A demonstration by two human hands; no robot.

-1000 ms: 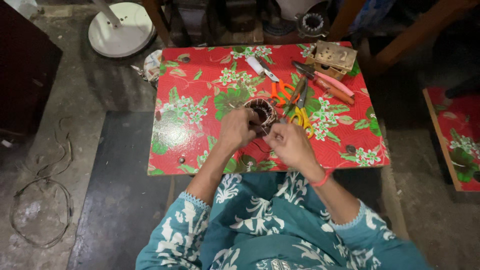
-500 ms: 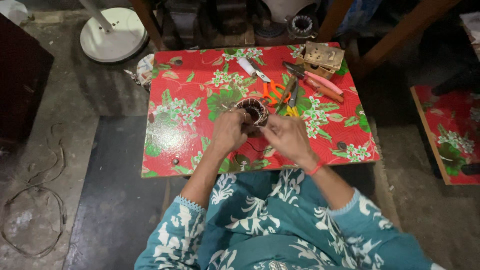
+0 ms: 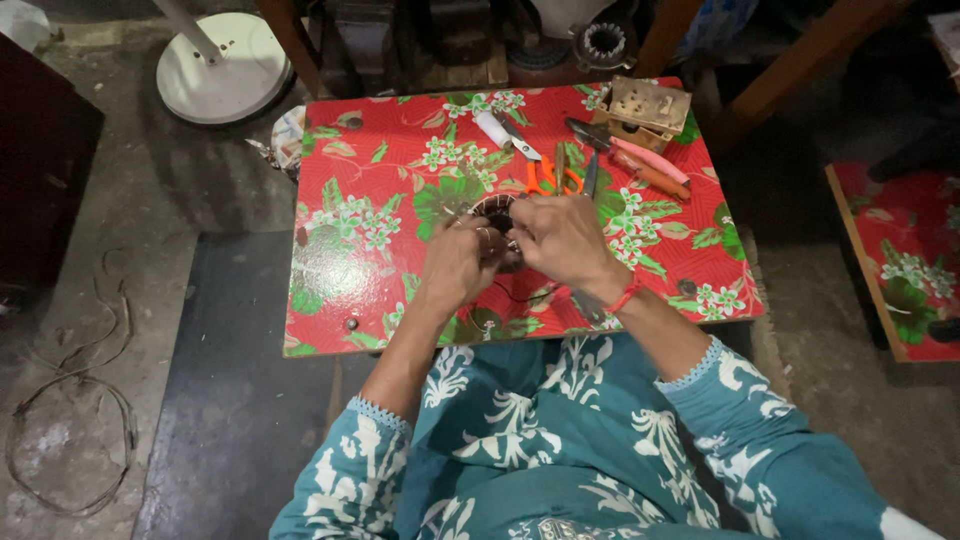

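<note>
**Both hands on a round wound coil at worktop centre**

Head view: The left hand and right hand are together, both closed around a round wound coil held just above the centre of the worktop. Most of the coil is hidden; its axis cannot be told. Just beyond it lie orange-handled scissors, a white-handled knife, pink-handled pliers and a small wooden box. The worktop's left half is open. A white fan base stands on the floor past the far left corner.
</note>
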